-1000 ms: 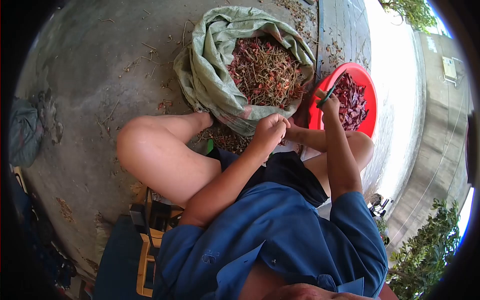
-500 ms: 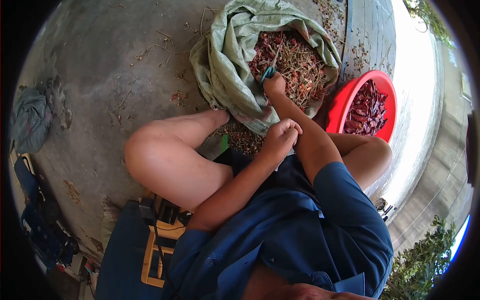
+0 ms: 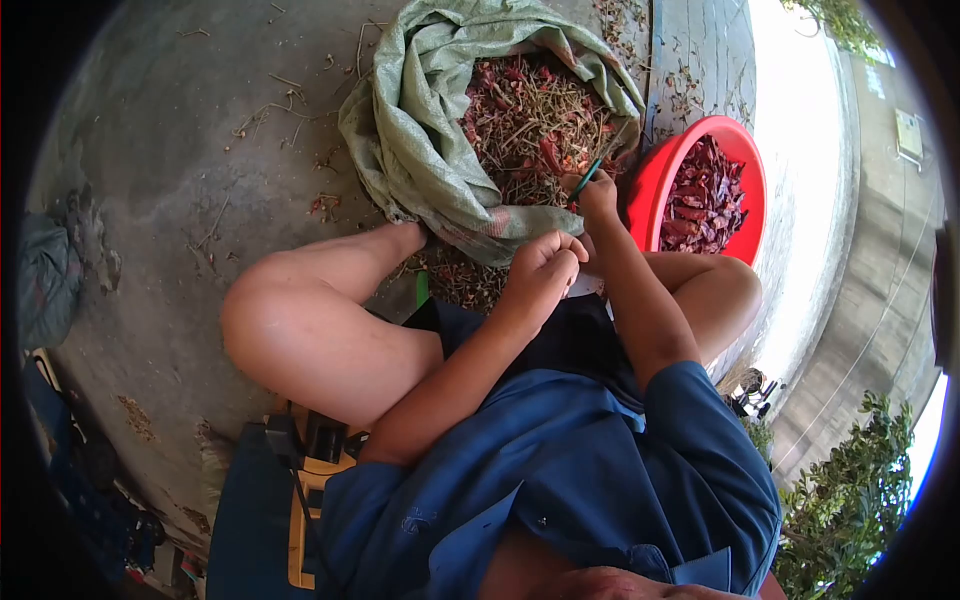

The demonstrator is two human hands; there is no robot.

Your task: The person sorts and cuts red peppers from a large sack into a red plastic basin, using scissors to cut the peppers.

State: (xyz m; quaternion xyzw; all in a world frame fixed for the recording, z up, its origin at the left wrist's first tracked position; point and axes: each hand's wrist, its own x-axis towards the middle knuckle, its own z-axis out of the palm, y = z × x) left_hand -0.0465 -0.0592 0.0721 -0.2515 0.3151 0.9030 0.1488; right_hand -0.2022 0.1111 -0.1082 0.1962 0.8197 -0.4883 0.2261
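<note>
The right hand (image 3: 598,196) gripped scissors (image 3: 597,165) at the sack's (image 3: 405,130) near rim, beside the red basin (image 3: 655,180) of cut chillies (image 3: 705,195). The left hand (image 3: 543,262) was curled shut just below; what it held was hidden. Bare floor (image 3: 180,150) lay leftward.

Woven plastic sack (image 3: 410,140), matt; glossy red plastic basin (image 3: 655,185); rough concrete floor (image 3: 170,170)

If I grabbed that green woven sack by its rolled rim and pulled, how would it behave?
The green woven sack would probably be floppy: its rolled rim is creased and sagging. It looks fairly light for its size, since the fill seems to be dried stems and red chillies. It would likely slump and drag across the concrete floor rather than tip, perhaps spilling some.
</note>
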